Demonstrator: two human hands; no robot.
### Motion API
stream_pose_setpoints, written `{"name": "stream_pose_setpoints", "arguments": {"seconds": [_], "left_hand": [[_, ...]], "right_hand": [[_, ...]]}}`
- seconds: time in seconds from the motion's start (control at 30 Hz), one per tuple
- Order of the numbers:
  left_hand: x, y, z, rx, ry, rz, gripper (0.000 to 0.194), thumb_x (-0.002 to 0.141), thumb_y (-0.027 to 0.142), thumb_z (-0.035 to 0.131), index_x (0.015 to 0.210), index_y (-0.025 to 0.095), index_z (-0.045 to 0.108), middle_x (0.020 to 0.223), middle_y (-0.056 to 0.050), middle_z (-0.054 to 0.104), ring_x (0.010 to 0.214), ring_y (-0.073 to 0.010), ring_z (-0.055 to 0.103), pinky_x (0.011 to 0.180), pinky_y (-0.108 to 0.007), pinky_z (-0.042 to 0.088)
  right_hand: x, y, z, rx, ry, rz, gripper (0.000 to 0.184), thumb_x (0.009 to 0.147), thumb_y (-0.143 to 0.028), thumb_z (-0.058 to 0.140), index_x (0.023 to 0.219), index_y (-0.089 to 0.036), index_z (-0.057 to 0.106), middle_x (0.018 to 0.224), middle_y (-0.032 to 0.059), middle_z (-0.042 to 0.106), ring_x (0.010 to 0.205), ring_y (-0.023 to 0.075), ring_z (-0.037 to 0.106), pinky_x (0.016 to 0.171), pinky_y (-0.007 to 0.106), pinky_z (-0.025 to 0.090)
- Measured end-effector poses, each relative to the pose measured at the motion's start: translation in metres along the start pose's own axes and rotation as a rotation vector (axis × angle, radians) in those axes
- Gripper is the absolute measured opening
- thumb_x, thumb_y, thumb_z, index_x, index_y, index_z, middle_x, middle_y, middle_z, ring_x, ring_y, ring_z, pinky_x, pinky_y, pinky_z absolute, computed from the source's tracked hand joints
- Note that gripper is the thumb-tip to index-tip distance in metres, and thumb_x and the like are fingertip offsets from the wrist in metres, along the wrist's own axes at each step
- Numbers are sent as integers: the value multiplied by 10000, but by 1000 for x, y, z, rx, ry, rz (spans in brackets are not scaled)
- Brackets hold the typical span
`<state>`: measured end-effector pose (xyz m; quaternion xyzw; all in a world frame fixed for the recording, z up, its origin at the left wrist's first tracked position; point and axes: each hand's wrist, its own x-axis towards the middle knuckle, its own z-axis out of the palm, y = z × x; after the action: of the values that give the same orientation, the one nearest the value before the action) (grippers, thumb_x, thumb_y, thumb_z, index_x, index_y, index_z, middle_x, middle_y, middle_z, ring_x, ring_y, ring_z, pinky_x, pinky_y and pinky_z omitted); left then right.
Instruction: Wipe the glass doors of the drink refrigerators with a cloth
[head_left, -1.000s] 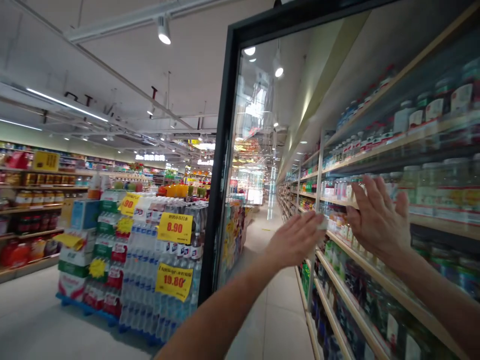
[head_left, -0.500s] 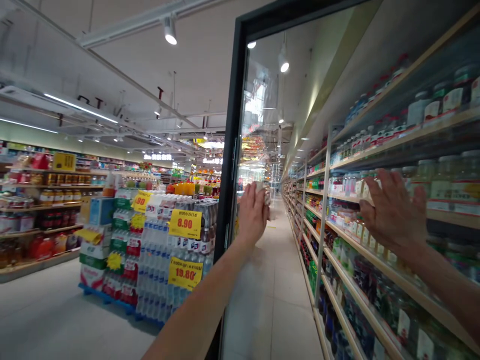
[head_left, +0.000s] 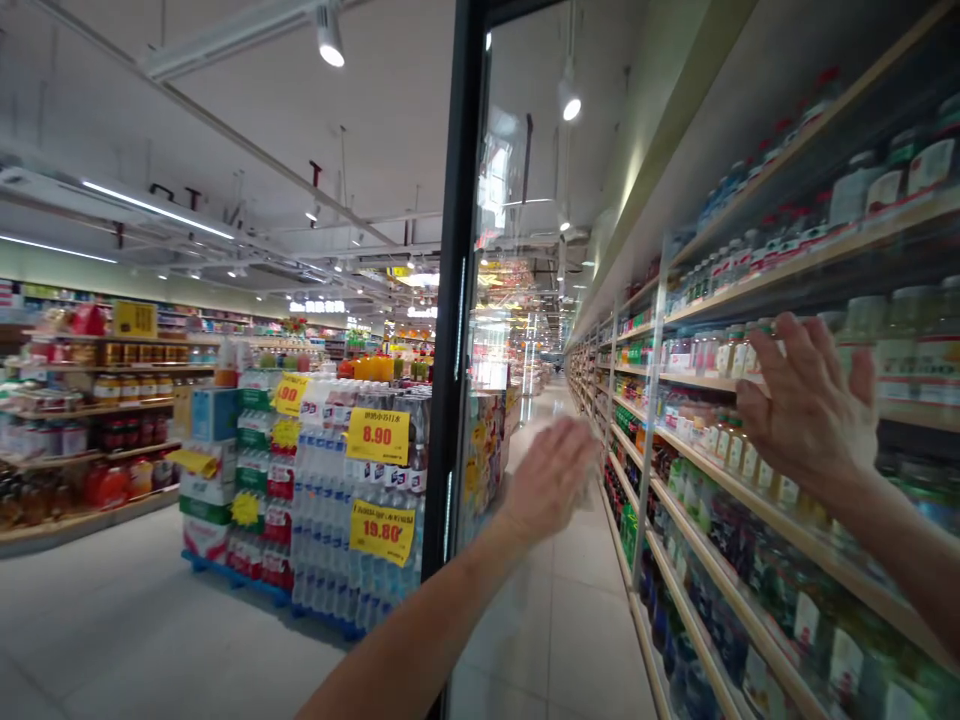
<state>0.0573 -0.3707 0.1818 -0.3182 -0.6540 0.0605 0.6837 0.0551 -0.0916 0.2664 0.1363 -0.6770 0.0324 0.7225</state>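
My left hand point(head_left: 555, 475) is stretched out against the glass door point(head_left: 517, 620), blurred by motion. Its fingers point up and to the right, over what looks like a crumpled pale cloth point(head_left: 595, 470); only a blurred edge of that shows past the fingertips. To the right, my right hand point(head_left: 817, 405) is raised with its fingers spread, apparently at the glass, and nothing shows in it. The door's dark frame point(head_left: 452, 300) runs upright to the left of my left hand. Reflections lie across the pane.
Long shelves point(head_left: 750, 490) of bottled drinks line the right side. Left of the door stands a stack of bottled water packs point(head_left: 322, 520) on a blue pallet point(head_left: 277, 592), with yellow price signs point(head_left: 380, 437). Jars fill a shelf unit point(head_left: 112, 410) farther left. Pale floor point(head_left: 142, 630) lies between.
My left hand has slid right and a little down across the glass, away from the frame. The right hand has shifted slightly right in view, still spread. The view has moved slightly.
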Motion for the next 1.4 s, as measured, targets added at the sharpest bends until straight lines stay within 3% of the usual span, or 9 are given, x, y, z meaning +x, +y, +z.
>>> {"name": "stream_pose_setpoints", "arguments": {"seconds": [0.1,0.27,0.47,0.63,0.8,0.97,1.13,1.27,1.4], "left_hand": [[1,-3,-5,7,-89,115,530,856,177,371,1373,151,256,1432,-85,326,1369,-185,139,1098,-358,255],[18,-17,-6,98,94,-319,546,866,171,366,1386,147,202,1441,-137,289,1374,-227,108,1076,-458,274],[15,2,-8,69,-164,260,517,846,185,401,1352,164,299,1446,-82,298,1370,-193,127,1092,-355,266],[23,-21,-15,128,118,-251,512,864,167,370,1362,141,255,1434,-127,308,1376,-212,96,1084,-430,268],[7,-4,-10,-33,-165,305,472,863,210,390,1330,187,326,1442,-47,314,1376,-174,98,1108,-352,236],[10,-15,-8,39,97,-251,545,859,160,373,1381,153,215,1459,-115,255,1379,-223,77,1096,-452,235],[-8,-10,-4,-66,-182,259,529,854,203,405,1365,199,271,1434,-53,329,1369,-178,147,1097,-358,262],[-15,-7,2,41,61,-262,563,858,179,380,1390,187,194,1454,-99,274,1376,-211,101,1086,-455,260],[-17,5,9,-41,-127,180,548,840,203,408,1367,163,262,1468,-62,252,1378,-192,82,1108,-370,230]], "right_hand": [[-1,3,2,-9,-2,-10,517,868,-385,330,1349,-201,361,1428,99,346,1341,239,264,1086,499,169],[-2,3,0,-12,-38,19,537,849,-333,363,1368,-199,323,1452,90,303,1354,236,228,1093,503,145],[-6,2,-1,-17,-16,12,546,845,-313,381,1377,-219,299,1450,96,305,1351,245,236,1081,521,168],[-7,4,2,-33,11,13,512,867,-352,351,1357,-203,346,1435,97,335,1344,246,255,1080,495,178],[-8,4,6,-49,8,14,508,870,-370,324,1346,-197,367,1433,95,338,1341,241,262,1077,485,179],[-9,5,11,-41,48,-1,509,863,-380,332,1337,-201,382,1420,97,362,1334,241,279,1076,482,182],[-8,1,10,-37,28,4,507,864,-368,335,1340,-200,378,1422,101,358,1331,251,283,1074,488,194],[-10,-3,8,-45,-4,28,517,854,-352,368,1347,-195,368,1432,120,334,1337,267,265,1070,516,183],[-20,-6,7,-63,-29,20,543,842,-368,389,1354,-192,357,1444,129,305,1347,276,238,1070,520,180]]}}
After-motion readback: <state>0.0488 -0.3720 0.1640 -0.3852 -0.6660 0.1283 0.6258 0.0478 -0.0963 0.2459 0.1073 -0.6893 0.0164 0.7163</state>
